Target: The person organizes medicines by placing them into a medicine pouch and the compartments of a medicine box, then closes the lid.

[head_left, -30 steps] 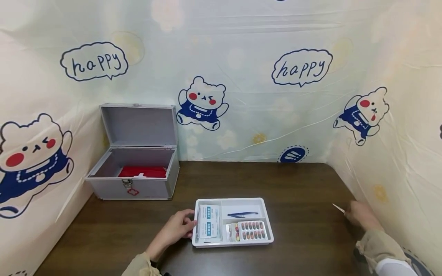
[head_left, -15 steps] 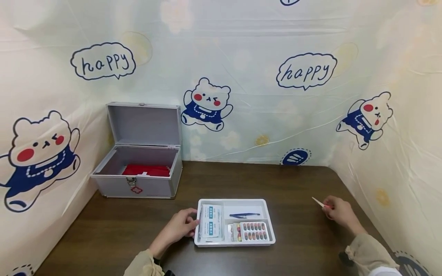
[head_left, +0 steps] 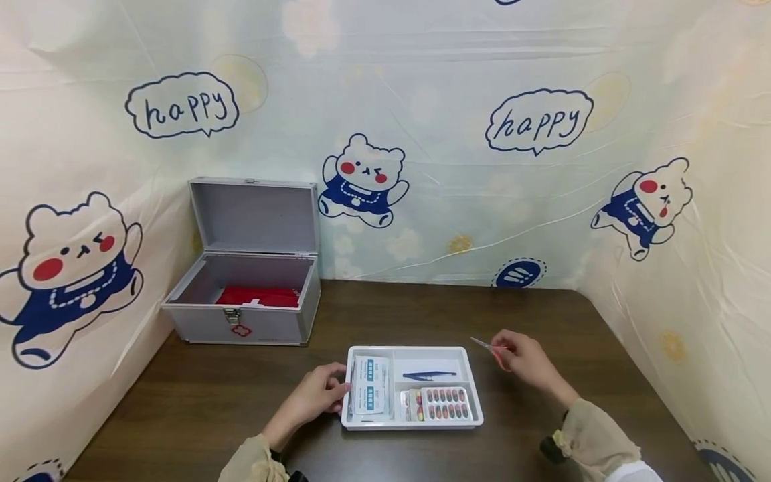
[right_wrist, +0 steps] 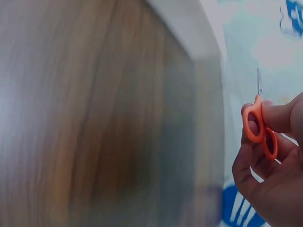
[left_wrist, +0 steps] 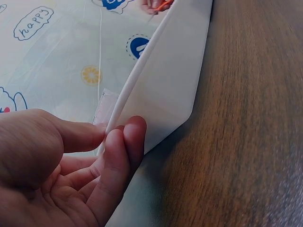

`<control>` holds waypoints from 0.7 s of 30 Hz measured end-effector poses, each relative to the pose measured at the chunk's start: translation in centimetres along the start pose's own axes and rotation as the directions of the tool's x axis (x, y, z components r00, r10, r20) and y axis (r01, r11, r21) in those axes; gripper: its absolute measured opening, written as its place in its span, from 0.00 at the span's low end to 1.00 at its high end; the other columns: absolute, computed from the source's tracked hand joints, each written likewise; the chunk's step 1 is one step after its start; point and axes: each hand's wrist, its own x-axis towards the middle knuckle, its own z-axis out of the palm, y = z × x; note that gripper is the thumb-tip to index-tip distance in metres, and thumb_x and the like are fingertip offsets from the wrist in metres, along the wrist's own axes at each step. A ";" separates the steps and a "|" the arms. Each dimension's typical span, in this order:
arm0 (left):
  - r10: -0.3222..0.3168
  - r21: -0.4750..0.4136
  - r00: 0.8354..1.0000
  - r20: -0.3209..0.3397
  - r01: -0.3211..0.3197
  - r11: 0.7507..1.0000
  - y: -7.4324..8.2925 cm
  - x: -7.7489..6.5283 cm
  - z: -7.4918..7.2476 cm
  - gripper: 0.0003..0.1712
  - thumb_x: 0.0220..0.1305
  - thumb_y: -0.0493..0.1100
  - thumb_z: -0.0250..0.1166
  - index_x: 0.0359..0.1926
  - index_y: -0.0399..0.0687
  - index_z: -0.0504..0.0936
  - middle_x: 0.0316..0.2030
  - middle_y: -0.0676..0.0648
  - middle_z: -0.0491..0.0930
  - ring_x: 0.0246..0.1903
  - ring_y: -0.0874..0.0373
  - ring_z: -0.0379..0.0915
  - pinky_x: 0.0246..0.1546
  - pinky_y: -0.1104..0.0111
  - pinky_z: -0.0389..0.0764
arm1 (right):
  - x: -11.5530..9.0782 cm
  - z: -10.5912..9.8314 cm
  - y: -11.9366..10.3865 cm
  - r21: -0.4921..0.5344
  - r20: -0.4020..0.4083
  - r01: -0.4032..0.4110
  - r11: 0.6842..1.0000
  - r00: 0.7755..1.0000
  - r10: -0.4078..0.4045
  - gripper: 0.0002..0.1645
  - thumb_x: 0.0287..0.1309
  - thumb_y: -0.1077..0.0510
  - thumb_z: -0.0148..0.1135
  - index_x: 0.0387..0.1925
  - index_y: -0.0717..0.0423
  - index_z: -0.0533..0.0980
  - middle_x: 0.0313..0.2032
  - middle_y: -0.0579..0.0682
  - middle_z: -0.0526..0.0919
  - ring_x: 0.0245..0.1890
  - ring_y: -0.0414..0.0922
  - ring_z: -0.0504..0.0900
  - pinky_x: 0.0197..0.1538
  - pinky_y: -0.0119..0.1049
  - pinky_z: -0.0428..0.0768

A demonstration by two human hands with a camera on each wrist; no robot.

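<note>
My left hand holds the left rim of a white divided tray; in the left wrist view its thumb and fingers pinch the tray wall. Small orange-handled scissors are pinched in my right hand, their blades pointing left toward the tray's right side. In the tray's left compartment lie white packets with blue print. Dark blue tweezers lie in the upper right compartment. The lower right one holds a blister pack of capsules beside a pack with coloured pills.
An open silver first-aid case stands at the back left, its lid raised. Inside it is a red pouch with a white mark. Cartoon-printed sheeting hangs around the brown wooden table.
My right hand has moved left from the table's right edge, bringing the scissors close to the tray. The left hand stays at the tray's rim. The head view has shifted slightly.
</note>
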 end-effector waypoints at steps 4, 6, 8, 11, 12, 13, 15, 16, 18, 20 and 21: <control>-0.006 0.003 1.000 -0.004 0.006 1.000 0.1 0.0 0.0 0.24 0.67 0.35 0.63 0.61 0.26 0.71 0.24 0.48 0.81 0.20 0.62 0.75 0.22 0.72 0.80 | 0.7 1.8 -2.3 -0.001 0.033 0.053 0.999 0.998 -0.053 0.03 0.67 0.64 0.59 0.38 0.56 0.79 0.27 0.48 0.79 0.25 0.40 0.76 0.27 0.32 0.76; -0.009 0.001 1.000 -0.002 0.009 1.000 0.2 0.0 0.0 0.24 0.67 0.35 0.63 0.60 0.26 0.71 0.24 0.48 0.81 0.20 0.62 0.75 0.22 0.71 0.80 | 1.0 2.6 -3.3 -0.002 0.049 0.075 0.997 0.996 -0.075 0.04 0.67 0.64 0.60 0.38 0.54 0.79 0.28 0.47 0.79 0.26 0.40 0.76 0.28 0.31 0.77; -0.016 0.000 1.000 0.001 0.016 1.000 0.3 -0.1 0.0 0.24 0.67 0.35 0.63 0.61 0.27 0.71 0.24 0.48 0.81 0.20 0.62 0.75 0.22 0.71 0.80 | 1.4 3.5 -4.1 -0.012 0.064 0.112 0.994 0.992 -0.111 0.04 0.67 0.63 0.60 0.39 0.53 0.80 0.30 0.46 0.80 0.27 0.39 0.76 0.30 0.31 0.78; -0.020 -0.003 1.000 0.002 0.020 1.000 0.4 -0.1 0.0 0.25 0.67 0.35 0.63 0.61 0.26 0.71 0.24 0.48 0.80 0.20 0.62 0.76 0.22 0.71 0.80 | 1.9 4.6 -5.2 -0.031 0.091 0.169 0.985 0.982 -0.166 0.05 0.66 0.64 0.61 0.39 0.51 0.80 0.32 0.45 0.82 0.30 0.39 0.77 0.34 0.30 0.79; -0.020 -0.002 1.000 0.001 0.020 1.000 0.4 -0.1 0.0 0.25 0.67 0.35 0.63 0.61 0.26 0.70 0.24 0.48 0.80 0.20 0.62 0.76 0.22 0.71 0.80 | 2.0 5.0 -5.5 -0.041 0.101 0.191 0.981 0.977 -0.186 0.06 0.65 0.65 0.61 0.39 0.51 0.80 0.33 0.45 0.82 0.31 0.38 0.76 0.35 0.30 0.79; -0.020 -0.002 1.000 0.000 0.020 1.000 0.4 -0.1 0.0 0.25 0.67 0.35 0.63 0.61 0.26 0.70 0.24 0.48 0.80 0.20 0.61 0.76 0.22 0.71 0.80 | 2.2 5.3 -5.8 -0.051 0.113 0.212 0.976 0.972 -0.205 0.06 0.64 0.65 0.62 0.39 0.51 0.80 0.33 0.44 0.82 0.32 0.38 0.76 0.36 0.30 0.79; -0.020 -0.001 1.000 -0.002 0.020 1.000 0.5 -0.1 0.0 0.25 0.67 0.35 0.63 0.62 0.26 0.70 0.24 0.48 0.80 0.20 0.61 0.76 0.23 0.71 0.80 | 2.6 6.0 -6.2 -0.072 0.140 0.240 0.968 0.964 -0.228 0.06 0.63 0.65 0.63 0.38 0.52 0.80 0.32 0.43 0.82 0.32 0.37 0.76 0.38 0.29 0.78; -0.023 -0.001 1.000 -0.003 0.023 1.000 0.5 -0.1 0.0 0.25 0.67 0.35 0.63 0.62 0.26 0.70 0.24 0.48 0.81 0.20 0.61 0.76 0.23 0.71 0.80 | 2.7 6.3 -6.4 -0.083 0.155 0.252 0.964 0.959 -0.238 0.04 0.64 0.64 0.63 0.38 0.52 0.80 0.32 0.42 0.81 0.33 0.37 0.76 0.38 0.28 0.78; -0.031 0.006 1.000 -0.002 0.031 1.000 0.4 -0.1 0.0 0.26 0.67 0.36 0.63 0.62 0.27 0.70 0.25 0.48 0.80 0.20 0.61 0.76 0.23 0.70 0.81 | 3.1 6.8 -6.6 -0.099 0.189 0.272 0.957 0.949 -0.251 0.01 0.64 0.62 0.64 0.37 0.53 0.81 0.30 0.40 0.80 0.32 0.36 0.75 0.38 0.28 0.77; -0.040 0.009 0.999 -0.003 0.040 0.999 0.3 0.0 0.0 0.25 0.67 0.36 0.63 0.62 0.28 0.71 0.25 0.48 0.81 0.20 0.62 0.76 0.23 0.70 0.81 | 3.4 7.3 -6.7 -0.114 0.222 0.284 0.952 0.941 -0.255 0.01 0.63 0.61 0.65 0.35 0.53 0.81 0.28 0.40 0.80 0.30 0.36 0.75 0.37 0.28 0.76; -0.045 0.009 0.999 -0.003 0.045 0.999 0.3 0.0 0.0 0.25 0.67 0.36 0.63 0.62 0.28 0.71 0.25 0.48 0.80 0.20 0.62 0.76 0.23 0.70 0.81 | 3.5 7.6 -6.8 -0.116 0.240 0.283 0.952 0.938 -0.249 0.01 0.63 0.60 0.65 0.34 0.53 0.81 0.28 0.39 0.80 0.30 0.35 0.74 0.37 0.28 0.76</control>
